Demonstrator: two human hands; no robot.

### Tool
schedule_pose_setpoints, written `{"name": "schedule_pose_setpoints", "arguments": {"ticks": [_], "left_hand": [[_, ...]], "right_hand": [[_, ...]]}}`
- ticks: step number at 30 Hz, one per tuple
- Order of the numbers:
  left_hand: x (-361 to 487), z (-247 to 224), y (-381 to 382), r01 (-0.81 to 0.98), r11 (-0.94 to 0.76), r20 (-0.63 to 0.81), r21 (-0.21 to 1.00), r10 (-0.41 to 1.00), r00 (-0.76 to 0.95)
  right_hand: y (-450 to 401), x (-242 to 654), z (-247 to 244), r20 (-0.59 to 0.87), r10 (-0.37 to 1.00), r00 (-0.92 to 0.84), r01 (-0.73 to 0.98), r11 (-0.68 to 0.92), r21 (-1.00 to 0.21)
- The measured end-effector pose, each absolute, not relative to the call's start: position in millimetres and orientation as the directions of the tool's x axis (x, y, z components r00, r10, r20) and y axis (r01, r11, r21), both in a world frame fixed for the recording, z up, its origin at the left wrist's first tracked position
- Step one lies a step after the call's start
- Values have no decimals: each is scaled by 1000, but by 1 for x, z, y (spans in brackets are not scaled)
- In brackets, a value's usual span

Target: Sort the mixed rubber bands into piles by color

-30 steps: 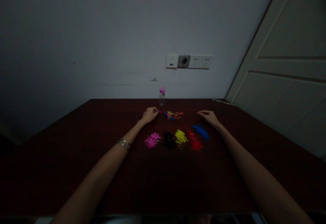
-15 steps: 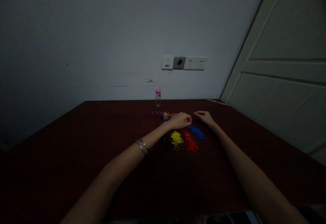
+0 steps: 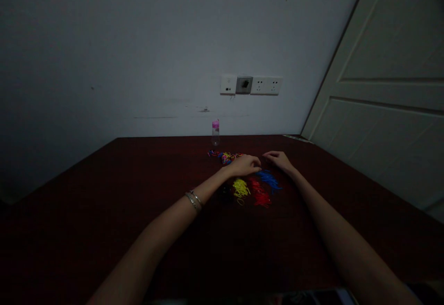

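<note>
My left hand [image 3: 244, 165] reaches over the far end of the pile of blue rubber bands [image 3: 268, 180], thumb and fingers slightly apart, and nothing shows between them. My right hand [image 3: 278, 159] is just beyond the blue pile, its fingertips drawn together in a pinch; whatever they hold is too small to make out. Nearer to me lie a pile of red rubber bands [image 3: 260, 192], a yellow pile [image 3: 240, 188] and a dark, barely visible black pile [image 3: 227, 191]. A mixed-colour heap of bands [image 3: 227, 157] is partly hidden behind my left hand.
A clear bottle with a pink top [image 3: 215, 133] stands at the back of the dark red table [image 3: 166, 166], close to the wall. Wall sockets [image 3: 265, 86] sit above it. A pale door [image 3: 388, 74] is on the right. A device's edge [image 3: 319, 296] shows at the bottom.
The fingers of my left hand have loosened from a closed curl and now part over the blue bands. My right hand stays almost where it was.
</note>
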State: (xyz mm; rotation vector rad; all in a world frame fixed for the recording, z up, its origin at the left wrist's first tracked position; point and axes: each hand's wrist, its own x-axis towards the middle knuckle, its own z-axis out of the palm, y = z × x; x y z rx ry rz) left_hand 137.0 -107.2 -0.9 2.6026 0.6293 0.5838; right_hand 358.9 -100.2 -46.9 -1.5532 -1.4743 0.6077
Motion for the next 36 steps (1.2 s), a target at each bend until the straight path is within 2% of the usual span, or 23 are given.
{"name": "schedule_pose_setpoints", "arguments": {"ticks": [3, 7, 12, 16, 25, 30, 36], "left_hand": [[106, 4, -88, 353, -742, 372, 570, 616, 695], [53, 2, -55, 417, -579, 400, 701, 803, 442], [-10, -18, -26, 446, -337, 293, 829, 942, 166], [-38, -35, -19, 451, -217, 241, 866, 971, 4], [-40, -47, -18, 386, -241, 234, 891, 970, 65], [-39, -43, -24, 385, -230, 223, 894, 973, 65], [-37, -38, -32, 389, -245, 232, 888, 969, 82]], "right_hand": [[-98, 360, -49, 197, 965, 173, 538, 75, -840], [-95, 362, -53, 206, 967, 152, 528, 97, -844], [-91, 362, -57, 235, 960, 150, 574, 109, -811], [-89, 364, -59, 252, 959, 130, 633, 116, -766], [-86, 351, -48, 358, 930, 89, 722, 187, -666], [-82, 319, -27, 438, 896, -77, 753, 340, -563], [-74, 295, -25, 364, 924, -117, 824, 295, -484]]}}
